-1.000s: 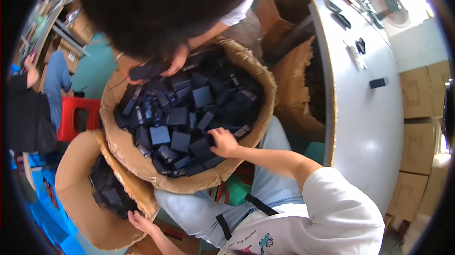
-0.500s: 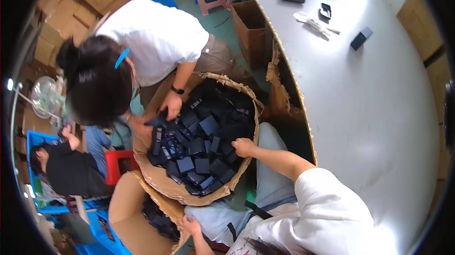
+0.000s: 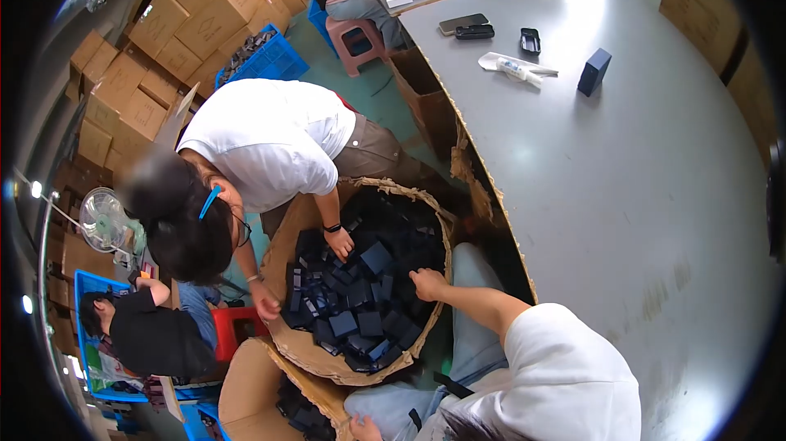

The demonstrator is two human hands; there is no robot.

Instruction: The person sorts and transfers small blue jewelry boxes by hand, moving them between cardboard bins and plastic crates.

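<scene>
My right hand (image 3: 427, 284) is closed over the right side of a round cardboard container (image 3: 278, 341), close to dark blue boxes (image 3: 358, 292); what its fingers hold is hidden. At the bottom, my left hand (image 3: 364, 427) is partly cut off by the frame, fingers apart, beside the edge of a second carton (image 3: 246, 392) holding more dark pieces. A co-worker in a white shirt (image 3: 270, 126) leans over the round container, one hand (image 3: 340, 243) on the boxes and the other (image 3: 264, 300) at its left rim.
A grey table (image 3: 598, 195) on the right bears a dark blue box (image 3: 594, 72), a phone (image 3: 463, 23), black cases and a white item (image 3: 517, 69). Stacked cartons (image 3: 205, 15), blue crates (image 3: 266, 60), a red stool (image 3: 237, 330) and two seated people surround the area.
The view has shifted, showing more of the background at the top. The co-worker's one hand has moved inward over the boxes, while the other has moved to the left rim.
</scene>
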